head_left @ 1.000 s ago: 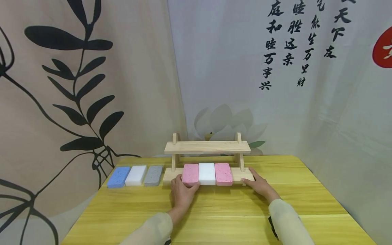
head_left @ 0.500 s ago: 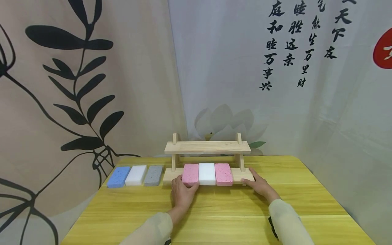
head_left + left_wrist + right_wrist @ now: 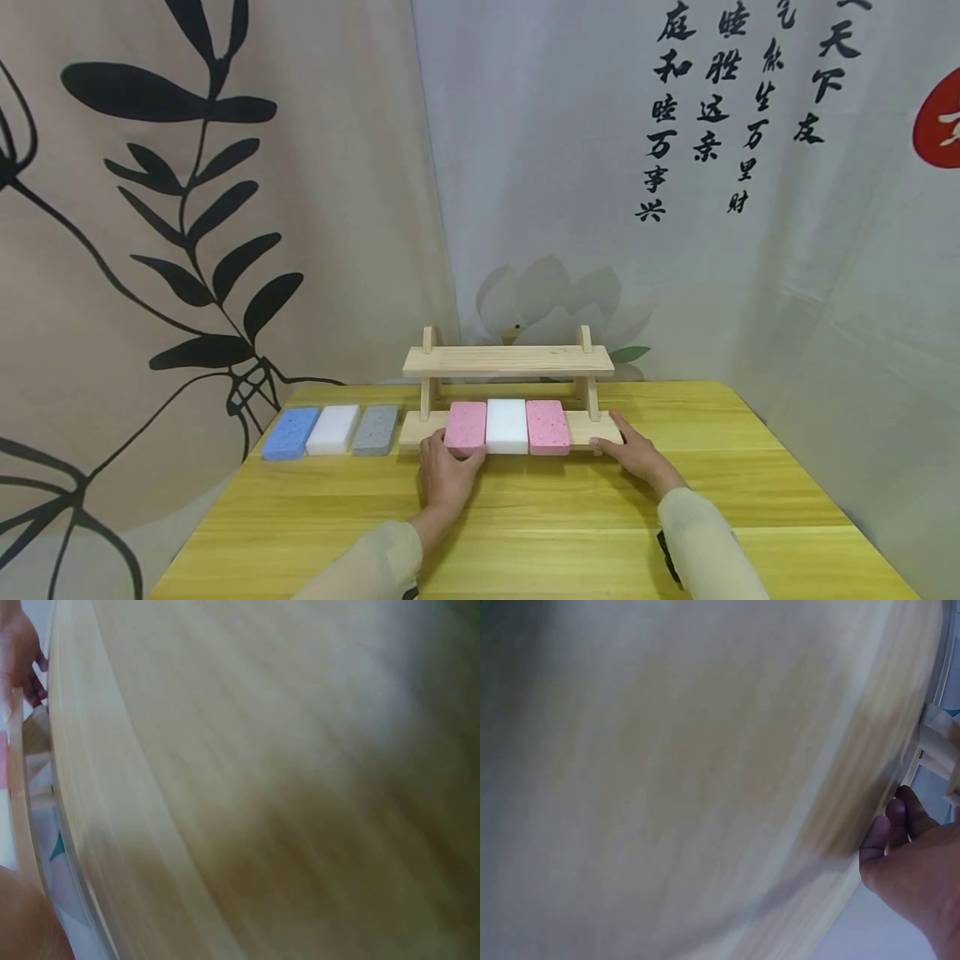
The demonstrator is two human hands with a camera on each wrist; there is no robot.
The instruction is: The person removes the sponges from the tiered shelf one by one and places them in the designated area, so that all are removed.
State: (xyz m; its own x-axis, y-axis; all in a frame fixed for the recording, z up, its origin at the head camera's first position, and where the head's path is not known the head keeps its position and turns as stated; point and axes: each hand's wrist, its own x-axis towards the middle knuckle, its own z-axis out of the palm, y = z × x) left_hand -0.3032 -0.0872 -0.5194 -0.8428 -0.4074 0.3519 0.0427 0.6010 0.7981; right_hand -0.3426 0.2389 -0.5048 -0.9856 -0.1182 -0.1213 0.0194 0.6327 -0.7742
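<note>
A two-tier wooden display rack (image 3: 508, 360) stands at the back of the table. On its lower board lean a left pink sponge (image 3: 467, 427), a white sponge (image 3: 507, 426) and a right pink sponge (image 3: 547, 427), side by side. My left hand (image 3: 447, 477) pinches the left pink sponge near its lower end, fingers at its left side and thumb by its lower right corner. With my right hand (image 3: 636, 454) I grip the right end of the lower board, thumb on top near the front edge. The right wrist view shows that hand (image 3: 911, 862) with curled fingers.
Left of the rack, a blue sponge (image 3: 290, 433), another white sponge (image 3: 333, 430) and a grey sponge (image 3: 376, 430) lie in a row on the wooden table (image 3: 555, 533). A printed cloth backdrop (image 3: 360, 208) hangs right behind the table.
</note>
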